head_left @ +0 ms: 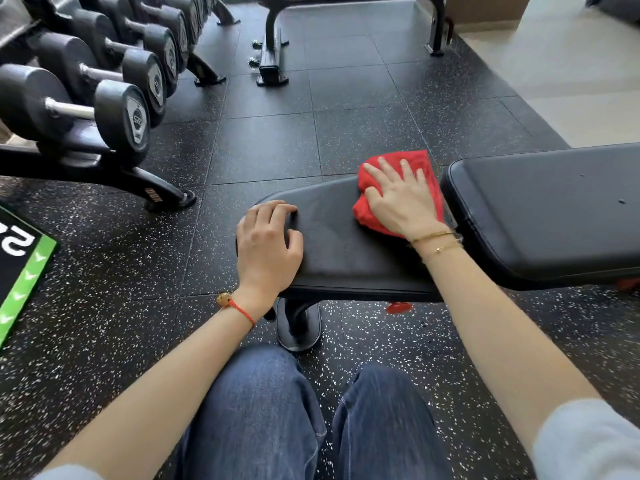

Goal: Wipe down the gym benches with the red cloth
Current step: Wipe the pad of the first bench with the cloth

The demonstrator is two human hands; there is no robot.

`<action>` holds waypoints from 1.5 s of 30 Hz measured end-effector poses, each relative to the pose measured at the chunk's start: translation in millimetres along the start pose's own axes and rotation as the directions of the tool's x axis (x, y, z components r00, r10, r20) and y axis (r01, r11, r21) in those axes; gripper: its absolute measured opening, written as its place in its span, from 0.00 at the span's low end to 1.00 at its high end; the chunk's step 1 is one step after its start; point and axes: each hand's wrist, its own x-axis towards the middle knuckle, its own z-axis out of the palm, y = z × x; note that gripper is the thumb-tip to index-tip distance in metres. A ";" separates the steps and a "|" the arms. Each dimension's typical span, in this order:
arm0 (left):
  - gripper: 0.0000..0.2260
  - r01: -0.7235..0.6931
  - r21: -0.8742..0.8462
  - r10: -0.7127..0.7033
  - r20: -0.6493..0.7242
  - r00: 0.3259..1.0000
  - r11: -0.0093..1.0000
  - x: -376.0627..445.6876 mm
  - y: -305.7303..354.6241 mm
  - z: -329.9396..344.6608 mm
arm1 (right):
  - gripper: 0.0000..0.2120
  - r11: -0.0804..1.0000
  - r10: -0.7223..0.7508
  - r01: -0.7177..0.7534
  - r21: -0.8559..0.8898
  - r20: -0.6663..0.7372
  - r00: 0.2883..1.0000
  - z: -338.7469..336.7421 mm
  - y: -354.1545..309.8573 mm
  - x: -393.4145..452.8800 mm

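A black padded gym bench lies across the middle of the view, with a small seat pad (343,244) and a longer back pad (540,216) to its right. The red cloth (420,161) lies bunched on the seat pad's far right corner, next to the gap between the pads. My right hand (398,199) presses flat on the cloth with fingers spread. My left hand (268,247) rests on the seat pad's left end, fingers loosely curled over its edge.
A dumbbell rack (90,98) with several black dumbbells stands at the left. Another black bench frame (273,64) stands farther back. A green and black mat (24,268) lies at the left edge. The bench foot (299,327) sits in front of my knees on the speckled rubber floor.
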 end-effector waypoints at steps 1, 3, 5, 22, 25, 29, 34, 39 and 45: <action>0.15 0.002 -0.004 -0.002 -0.003 1.000 1.000 0.5 -0.5 -0.2 | 0.26 0.999 -0.042 0.042 -0.004 0.004 0.999 2.4 -12.1 -0.7; 0.15 0.004 -0.006 -0.004 -0.008 1.000 1.000 1.2 -1.8 -0.4 | 0.26 0.988 -0.155 0.155 -0.008 0.011 0.988 7.1 -30.7 -17.6; 0.16 -0.005 -0.011 0.004 -0.009 1.000 1.000 1.2 -2.7 -0.7 | 0.27 0.966 -0.257 0.257 -0.006 0.020 0.966 8.0 -34.7 -45.3; 0.16 0.017 -0.010 -0.017 -0.017 1.000 1.000 2.1 0.0 0.9 | 0.26 0.983 -0.182 0.182 -0.011 0.007 0.983 8.5 -29.4 -23.9; 0.17 0.019 -0.024 -0.019 -0.016 1.000 1.000 2.7 -1.2 -0.1 | 0.27 0.957 -0.290 0.289 -0.023 -0.023 0.957 16.2 -46.2 -67.8; 0.18 0.012 -0.029 -0.013 -0.011 1.000 0.999 2.0 -2.8 0.3 | 0.27 0.964 -0.267 0.267 -0.009 -0.025 0.963 10.5 -12.8 -80.0; 0.18 0.029 -0.023 -0.030 -0.003 1.000 0.999 2.5 -0.8 0.3 | 0.27 0.998 -0.051 0.049 -0.046 -0.049 0.998 8.6 -8.6 -52.8; 0.19 0.037 -0.035 -0.037 -0.003 0.999 0.999 1.1 1.5 -2.0 | 0.29 0.997 -0.077 0.073 -0.037 -0.115 0.990 27.3 -71.2 -88.0; 0.20 0.007 -0.034 -0.006 0.005 1.000 0.999 -0.1 -1.1 -3.3 | 0.29 0.993 -0.114 0.115 -0.007 -0.173 0.978 32.6 -74.7 -113.8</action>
